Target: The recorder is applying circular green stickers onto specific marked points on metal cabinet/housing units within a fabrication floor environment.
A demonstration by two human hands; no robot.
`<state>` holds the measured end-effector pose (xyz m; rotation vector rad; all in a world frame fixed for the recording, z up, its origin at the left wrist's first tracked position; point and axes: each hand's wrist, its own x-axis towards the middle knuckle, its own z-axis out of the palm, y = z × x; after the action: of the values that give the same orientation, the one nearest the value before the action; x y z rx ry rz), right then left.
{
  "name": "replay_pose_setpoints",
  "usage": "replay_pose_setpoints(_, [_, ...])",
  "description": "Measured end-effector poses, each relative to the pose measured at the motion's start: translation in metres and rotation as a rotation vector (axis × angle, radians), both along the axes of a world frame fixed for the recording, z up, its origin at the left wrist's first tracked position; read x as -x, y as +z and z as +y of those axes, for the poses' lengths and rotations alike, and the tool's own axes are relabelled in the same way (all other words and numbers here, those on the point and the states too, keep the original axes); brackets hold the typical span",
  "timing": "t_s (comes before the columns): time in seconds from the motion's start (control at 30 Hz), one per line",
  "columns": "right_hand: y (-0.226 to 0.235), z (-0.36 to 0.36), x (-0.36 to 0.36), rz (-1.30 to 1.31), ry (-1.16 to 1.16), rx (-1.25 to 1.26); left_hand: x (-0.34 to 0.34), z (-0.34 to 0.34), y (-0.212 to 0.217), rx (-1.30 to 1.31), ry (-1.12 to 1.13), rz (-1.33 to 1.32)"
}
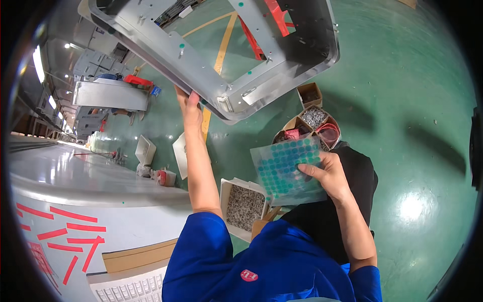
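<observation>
A large grey sheet-metal frame (201, 70) with a square opening fills the top of the view. Small green dots and studs show on its inner face. My left hand (191, 111) grips its lower left edge, thumb up along the rim, other fingers partly hidden behind the metal. In front of my body, my right hand (328, 176) pinches a translucent sheet of round green stickers (284, 168) by its right side, thumb on top. Rows of dots cover most of the sheet. The sheet hangs apart from the frame, over my dark-trousered leg.
A divided container (314, 117) of small hardware stands beyond the sheet. A white bin (245, 205) full of small metal parts sits below my left forearm. At left is a white work surface (136, 221) with red tape strips (73, 215). Another metal panel (110, 95) stands farther back.
</observation>
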<state>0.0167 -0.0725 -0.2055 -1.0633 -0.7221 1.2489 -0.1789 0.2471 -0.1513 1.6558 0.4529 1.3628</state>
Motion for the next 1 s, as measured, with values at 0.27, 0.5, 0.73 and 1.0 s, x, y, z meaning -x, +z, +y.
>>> replay_pose_setpoints(0.27, [-0.008,0.005,0.0,0.007,-0.025,-0.017,-0.014,-0.012,0.009,-0.016,-0.01,0.007])
replay_pose_setpoints(0.5, [-0.016,0.016,0.007,-0.162,0.005,-0.035,-0.021,-0.006,0.008,-0.062,-0.001,0.015])
replay_pose_setpoints(0.73, [-0.014,0.027,0.016,-0.449,0.054,-0.087,-0.027,-0.001,0.005,-0.111,-0.02,0.044])
replay_pose_setpoints(1.0, [-0.032,0.055,0.033,-0.488,0.071,-0.149,-0.057,-0.027,0.012,-0.199,-0.015,0.028])
